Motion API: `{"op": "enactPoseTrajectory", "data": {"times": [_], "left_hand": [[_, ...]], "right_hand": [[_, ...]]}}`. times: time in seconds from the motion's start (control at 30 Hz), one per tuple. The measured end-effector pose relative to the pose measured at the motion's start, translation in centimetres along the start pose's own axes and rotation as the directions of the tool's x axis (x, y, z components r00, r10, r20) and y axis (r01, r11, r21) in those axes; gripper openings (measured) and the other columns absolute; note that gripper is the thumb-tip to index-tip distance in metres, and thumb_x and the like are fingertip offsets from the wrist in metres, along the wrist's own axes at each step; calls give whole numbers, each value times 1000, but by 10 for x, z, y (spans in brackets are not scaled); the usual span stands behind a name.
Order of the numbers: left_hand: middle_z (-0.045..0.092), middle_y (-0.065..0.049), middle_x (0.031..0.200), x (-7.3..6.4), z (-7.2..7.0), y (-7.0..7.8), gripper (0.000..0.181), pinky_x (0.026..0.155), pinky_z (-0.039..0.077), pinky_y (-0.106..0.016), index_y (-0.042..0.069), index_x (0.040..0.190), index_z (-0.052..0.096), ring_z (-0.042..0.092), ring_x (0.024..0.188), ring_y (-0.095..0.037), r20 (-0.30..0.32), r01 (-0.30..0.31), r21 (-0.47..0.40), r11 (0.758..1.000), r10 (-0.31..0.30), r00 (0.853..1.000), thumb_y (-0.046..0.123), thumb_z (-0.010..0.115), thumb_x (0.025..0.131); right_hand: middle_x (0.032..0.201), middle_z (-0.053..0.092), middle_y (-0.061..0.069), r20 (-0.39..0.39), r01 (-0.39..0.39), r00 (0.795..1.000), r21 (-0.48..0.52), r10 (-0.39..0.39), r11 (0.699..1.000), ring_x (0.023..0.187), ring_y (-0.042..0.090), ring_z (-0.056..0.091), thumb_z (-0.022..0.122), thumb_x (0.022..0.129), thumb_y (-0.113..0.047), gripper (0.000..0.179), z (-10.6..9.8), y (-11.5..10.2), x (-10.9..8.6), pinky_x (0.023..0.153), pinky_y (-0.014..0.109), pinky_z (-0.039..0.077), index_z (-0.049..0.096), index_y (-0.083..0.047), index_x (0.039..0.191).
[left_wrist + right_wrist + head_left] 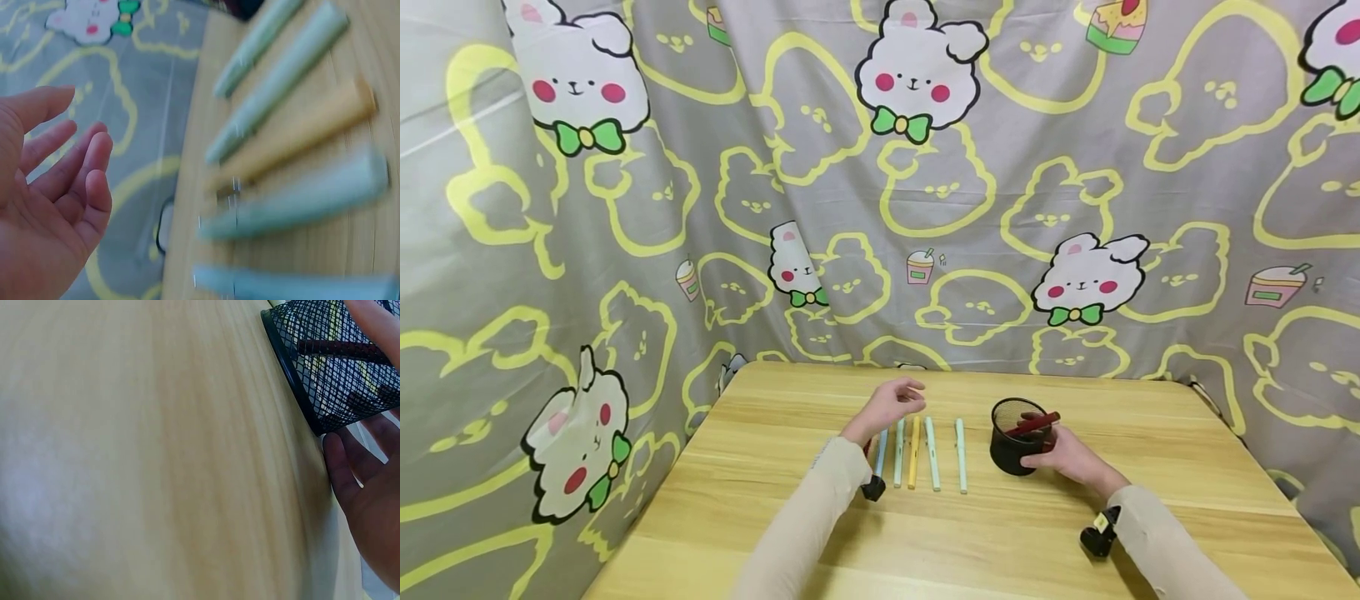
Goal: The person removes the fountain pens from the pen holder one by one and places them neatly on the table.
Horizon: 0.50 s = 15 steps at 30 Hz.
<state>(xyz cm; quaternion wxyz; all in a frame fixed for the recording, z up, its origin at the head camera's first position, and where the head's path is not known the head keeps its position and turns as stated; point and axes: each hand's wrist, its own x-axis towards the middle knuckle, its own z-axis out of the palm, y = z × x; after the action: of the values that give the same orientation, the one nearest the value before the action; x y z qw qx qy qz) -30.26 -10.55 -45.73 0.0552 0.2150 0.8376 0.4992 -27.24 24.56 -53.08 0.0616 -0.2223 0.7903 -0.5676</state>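
Observation:
My left hand [891,407] is raised over the far ends of a row of pens, its fingers loosely bent and nothing between them. The row has a blue pen [881,452], a yellow pen [913,454] and 3 pale green ones, such as the rightmost green pen [961,457]. In the left wrist view the pens look blurred. With thumb and fingers around its side, my right hand [1070,454] holds a black mesh pen holder [1006,454]. A dark red pen [1037,423] leans inside the holder, sticking out over the rim toward that hand.
Everything lies on a wooden table [1000,542]. Just behind its far edge hangs a grey curtain [842,200] with cartoon prints, which also runs along the left side. Black wrist devices, such as the right one [1099,537], sit beneath the sleeves. Something dark red shows partly beside the left wrist.

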Motion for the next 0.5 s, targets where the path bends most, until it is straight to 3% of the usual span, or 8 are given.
{"op": "enactPoseTrajectory", "data": {"times": [0.23,0.5], "left_hand": [[65,-1,102,10,33,25,30,78,50,-27,9,121,60,60,91,-12,65,-45,-77,996,50,997,18,63,92],[65,6,98,20,64,40,26,75,49,-24,12,116,64,58,90,-8,77,-87,-91,992,94,993,20,64,92]], "right_hand": [[131,48,29,12,11,1000,-12,-11,1000,105,7,57,79,76,-9,75,-1,1,-1,86,19,44,39,12,135],[128,52,26,14,9,1000,-22,-8,1000,106,9,57,79,76,-10,73,-1,2,-1,87,21,45,41,10,134]]}}
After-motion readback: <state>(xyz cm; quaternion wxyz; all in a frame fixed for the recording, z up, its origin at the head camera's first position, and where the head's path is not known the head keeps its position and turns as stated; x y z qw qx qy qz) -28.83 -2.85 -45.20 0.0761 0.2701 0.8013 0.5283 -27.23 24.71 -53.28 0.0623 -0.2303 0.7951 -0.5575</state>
